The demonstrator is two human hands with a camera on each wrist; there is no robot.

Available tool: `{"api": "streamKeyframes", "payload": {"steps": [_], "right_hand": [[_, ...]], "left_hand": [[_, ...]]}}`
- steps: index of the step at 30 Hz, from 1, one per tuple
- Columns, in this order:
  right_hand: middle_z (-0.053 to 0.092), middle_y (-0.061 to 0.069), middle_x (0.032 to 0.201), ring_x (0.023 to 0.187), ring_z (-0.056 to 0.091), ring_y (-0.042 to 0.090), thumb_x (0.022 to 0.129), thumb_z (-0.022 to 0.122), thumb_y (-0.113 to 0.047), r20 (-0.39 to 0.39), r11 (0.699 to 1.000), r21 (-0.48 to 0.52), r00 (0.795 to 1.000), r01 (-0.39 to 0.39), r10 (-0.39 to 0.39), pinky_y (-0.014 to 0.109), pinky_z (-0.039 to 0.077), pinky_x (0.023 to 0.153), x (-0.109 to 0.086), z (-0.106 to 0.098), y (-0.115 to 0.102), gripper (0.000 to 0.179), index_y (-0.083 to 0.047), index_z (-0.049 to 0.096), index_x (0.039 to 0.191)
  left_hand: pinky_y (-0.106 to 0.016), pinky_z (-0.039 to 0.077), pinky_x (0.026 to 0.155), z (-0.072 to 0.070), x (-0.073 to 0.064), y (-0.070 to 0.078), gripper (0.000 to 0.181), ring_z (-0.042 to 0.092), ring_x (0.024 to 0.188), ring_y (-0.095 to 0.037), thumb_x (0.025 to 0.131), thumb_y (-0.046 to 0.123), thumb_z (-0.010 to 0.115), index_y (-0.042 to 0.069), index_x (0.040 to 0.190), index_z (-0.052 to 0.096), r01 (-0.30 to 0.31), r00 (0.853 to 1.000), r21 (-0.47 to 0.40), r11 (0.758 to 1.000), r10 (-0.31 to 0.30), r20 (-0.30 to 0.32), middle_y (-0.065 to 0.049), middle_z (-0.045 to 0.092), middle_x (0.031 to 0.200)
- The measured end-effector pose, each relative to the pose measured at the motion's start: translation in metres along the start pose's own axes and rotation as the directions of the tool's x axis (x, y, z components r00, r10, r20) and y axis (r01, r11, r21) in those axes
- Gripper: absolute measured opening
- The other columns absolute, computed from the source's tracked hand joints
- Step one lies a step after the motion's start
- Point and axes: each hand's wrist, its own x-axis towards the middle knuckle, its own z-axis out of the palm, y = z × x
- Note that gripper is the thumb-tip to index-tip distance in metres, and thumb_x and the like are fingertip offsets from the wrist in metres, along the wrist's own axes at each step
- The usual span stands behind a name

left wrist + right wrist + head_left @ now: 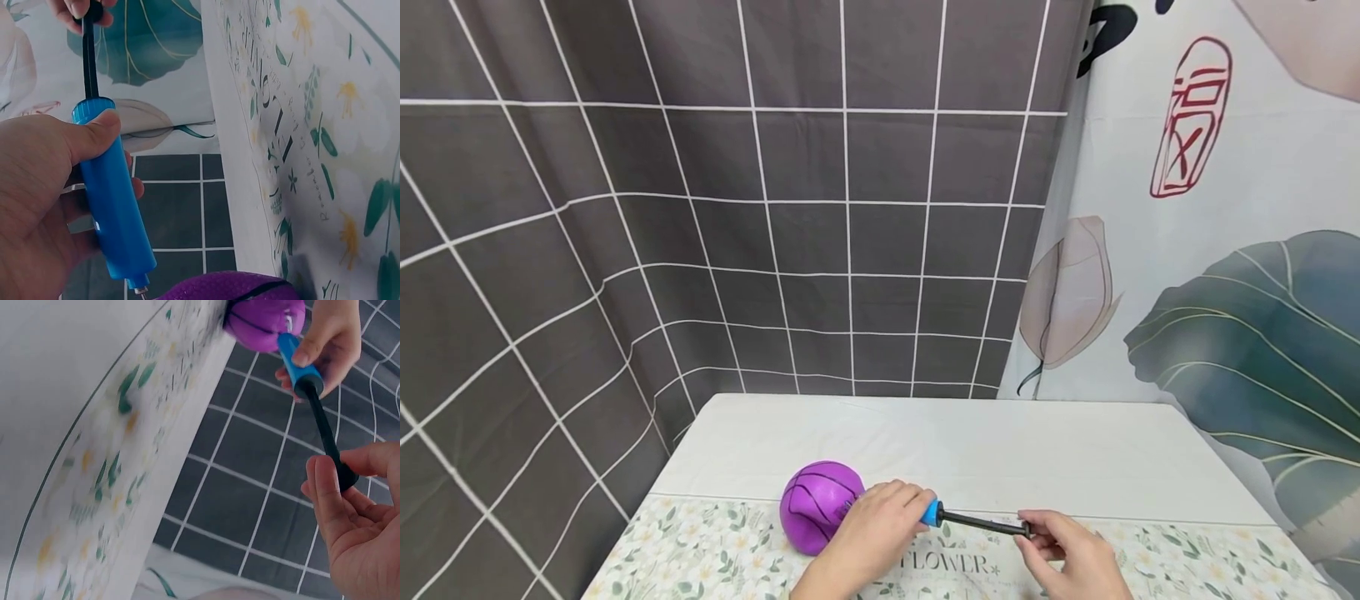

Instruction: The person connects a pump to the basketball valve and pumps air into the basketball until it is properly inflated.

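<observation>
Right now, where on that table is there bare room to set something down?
Mostly the plain white back part of the table, between the grid curtain and the pump. Flowered patches are bare left of the purple ball and right of the right hand. The front middle is crowded: ball, left hand and pump.

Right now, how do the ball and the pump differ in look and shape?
The ball is purple with dark lines; the pump has a blue barrel and black rod. The ball is rounded but dented; the pump is long and slim, rod extended. Both pair bright colour with dark detail.
</observation>
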Motion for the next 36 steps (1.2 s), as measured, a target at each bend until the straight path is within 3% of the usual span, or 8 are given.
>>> {"api": "streamKeyframes", "payload": {"steps": [9, 16, 22, 25, 30, 36], "right_hand": [[0.068, -0.004, 0.085, 0.067, 0.059, -0.004, 0.082, 0.082, -0.006, 0.042, 0.995, 0.068, 0.996, 0.07, -0.073, 0.016, 0.055, 0.061, 0.004, 0.032, -0.02, 0.023, -0.005, 0.073, 0.103], [0.068, -0.004, 0.085, 0.067, 0.057, -0.005, 0.083, 0.081, -0.007, 0.108, 0.987, 0.126, 0.988, 0.098, -0.112, 0.017, 0.054, 0.059, 0.01, 0.046, -0.027, 0.021, -0.006, 0.073, 0.102], [0.067, -0.002, 0.083, 0.067, 0.059, -0.003, 0.084, 0.078, -0.003, 0.177, 0.978, 0.204, 0.981, 0.046, -0.083, 0.017, 0.056, 0.059, 0.01, 0.039, -0.021, 0.019, -0.002, 0.071, 0.102], [0.067, -0.002, 0.082, 0.066, 0.059, -0.003, 0.082, 0.077, 0.0, 0.171, 0.979, 0.203, 0.984, 0.011, -0.046, 0.016, 0.056, 0.06, 0.008, 0.031, -0.014, 0.021, -0.001, 0.07, 0.102], [0.065, -0.006, 0.078, 0.064, 0.058, -0.003, 0.079, 0.08, 0.001, 0.075, 0.991, 0.13, 0.997, -0.033, 0.024, 0.016, 0.056, 0.059, 0.003, 0.015, -0.002, 0.023, -0.006, 0.073, 0.1], [0.064, -0.005, 0.079, 0.064, 0.058, -0.003, 0.081, 0.08, -0.005, 0.058, 0.994, 0.023, 0.992, -0.11, 0.108, 0.016, 0.055, 0.059, 0.0, -0.004, 0.01, 0.024, -0.006, 0.074, 0.104]], "left_hand": [[-0.024, 0.054, 0.09, 0.003, 0.003, 0.008, 0.037, 0.064, 0.098, -0.008, 0.087, 0.033, 0.077, 0.016, 0.118, 0.067, -0.031, 0.999, 0.042, 0.999, 0.032, -0.041, 0.008, 0.069, 0.108], [-0.024, 0.054, 0.09, 0.003, 0.002, 0.011, 0.034, 0.064, 0.099, -0.008, 0.09, 0.033, 0.075, 0.017, 0.118, 0.067, -0.037, 0.999, 0.045, 0.998, 0.038, -0.03, 0.009, 0.069, 0.109], [-0.022, 0.053, 0.089, 0.003, 0.002, 0.007, 0.032, 0.063, 0.097, -0.006, 0.09, 0.035, 0.074, 0.02, 0.118, 0.065, -0.043, 0.999, 0.002, 0.999, 0.043, -0.022, 0.011, 0.067, 0.107], [-0.023, 0.053, 0.09, 0.003, 0.001, 0.005, 0.033, 0.063, 0.099, -0.006, 0.091, 0.035, 0.073, 0.019, 0.119, 0.065, -0.033, 0.999, -0.003, 0.999, 0.033, -0.001, 0.011, 0.067, 0.108], [-0.025, 0.053, 0.094, 0.002, 0.002, 0.003, 0.035, 0.063, 0.103, -0.007, 0.092, 0.033, 0.072, 0.018, 0.123, 0.065, -0.005, 0.999, -0.008, 1.0, 0.005, 0.045, 0.008, 0.068, 0.113], [-0.026, 0.053, 0.095, 0.0, 0.001, 0.001, 0.038, 0.064, 0.104, -0.008, 0.089, 0.03, 0.076, 0.018, 0.123, 0.065, 0.013, 0.999, -0.02, 1.0, -0.012, 0.042, 0.008, 0.069, 0.114]]}}
